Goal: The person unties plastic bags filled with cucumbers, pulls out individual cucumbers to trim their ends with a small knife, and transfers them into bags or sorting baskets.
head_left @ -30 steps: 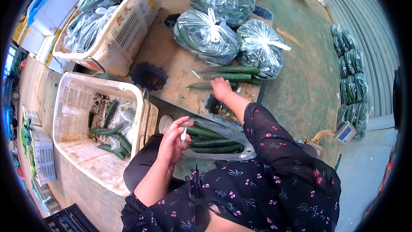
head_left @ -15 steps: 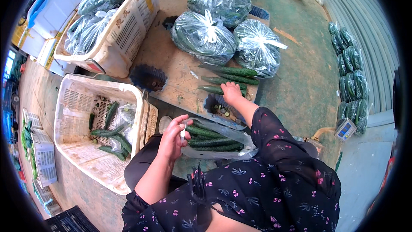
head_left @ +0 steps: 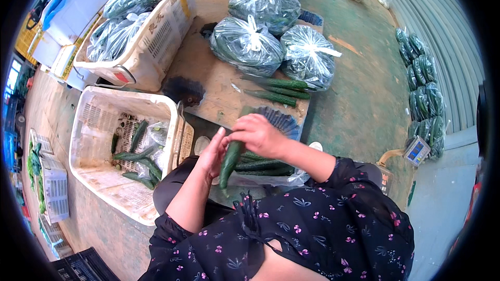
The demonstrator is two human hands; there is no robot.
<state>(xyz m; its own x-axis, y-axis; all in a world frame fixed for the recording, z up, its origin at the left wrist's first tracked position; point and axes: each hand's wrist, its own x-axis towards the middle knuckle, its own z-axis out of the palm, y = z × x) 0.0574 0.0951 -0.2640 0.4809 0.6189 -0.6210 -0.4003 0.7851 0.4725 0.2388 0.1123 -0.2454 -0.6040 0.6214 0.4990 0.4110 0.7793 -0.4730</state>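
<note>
Between your hands, the long dark-green cucumber [head_left: 229, 160] points down toward your lap. Your right hand [head_left: 259, 134] clamps its upper end; your left hand [head_left: 213, 152], fingers apart, touches its side.

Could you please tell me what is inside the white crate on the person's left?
The white crate holds several loose cucumbers and some crumpled clear plastic on its slotted floor. Its near wall hides part of the floor.
</note>
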